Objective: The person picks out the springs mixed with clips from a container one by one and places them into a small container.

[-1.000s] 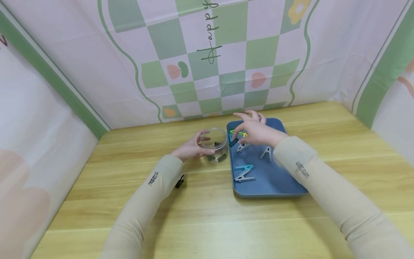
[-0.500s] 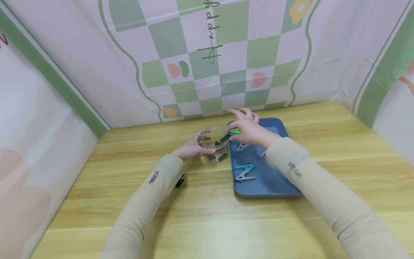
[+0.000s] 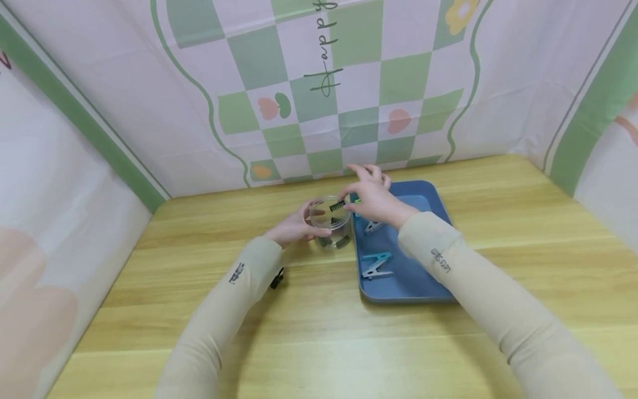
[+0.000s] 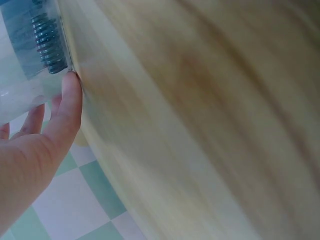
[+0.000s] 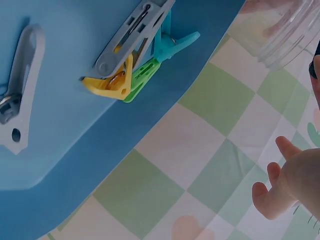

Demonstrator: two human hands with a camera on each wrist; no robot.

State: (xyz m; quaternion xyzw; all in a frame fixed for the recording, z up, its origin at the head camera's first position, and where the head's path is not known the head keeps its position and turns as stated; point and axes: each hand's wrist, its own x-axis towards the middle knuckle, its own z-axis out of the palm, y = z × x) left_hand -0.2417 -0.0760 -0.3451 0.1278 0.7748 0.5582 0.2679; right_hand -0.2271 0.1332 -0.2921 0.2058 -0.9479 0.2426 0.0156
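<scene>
My left hand [image 3: 294, 226] grips the side of a clear round jar [image 3: 331, 237], thumb on the near side. My right hand [image 3: 371, 198] pinches a black coil spring [image 3: 337, 205] between thumb and forefinger, over the jar's mouth. Its other fingers are spread upward. Through the jar wall, the left wrist view shows a dark spring [image 4: 49, 44] lying inside. Below the right hand is the blue tray [image 3: 416, 282]. There the right wrist view shows a yellow clip [image 5: 107, 87], a green clip [image 5: 141, 80], a teal clip [image 5: 172, 46] and a grey clothespin [image 5: 131, 40].
Another grey clothespin [image 5: 22, 90] lies apart in the tray. Near its front left corner are a blue clip [image 3: 381, 257] and a grey one [image 3: 376, 272]. The wooden table [image 3: 309, 332] meets a patterned cloth wall [image 3: 319, 133] at the back.
My right hand has lifted the black spring from the tray and carried it left, over the jar's mouth. The left hand and the jar stay in place.
</scene>
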